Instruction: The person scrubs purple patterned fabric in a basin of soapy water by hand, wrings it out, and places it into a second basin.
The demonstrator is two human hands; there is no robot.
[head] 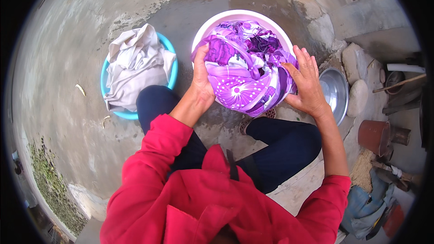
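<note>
A bunched purple patterned cloth with white and dark purple prints lies heaped in a pale pink basin, bulging over its near rim. My left hand grips the cloth's left side, the thumb on top and the other fingers hidden beneath or behind it. Against the right side rests my right hand, fingers spread, thumb and a bent finger touching the fabric. How firmly it holds is hard to see. Left of the pink basin, a turquoise basin holds a crumpled pale grey cloth piled above its rim.
Wet concrete surrounds the basins. A metal basin stands right, beside stones. Farther right are a brown bucket, a stick and a blue-grey sack. My knees flank the near side. Green growth lies lower left.
</note>
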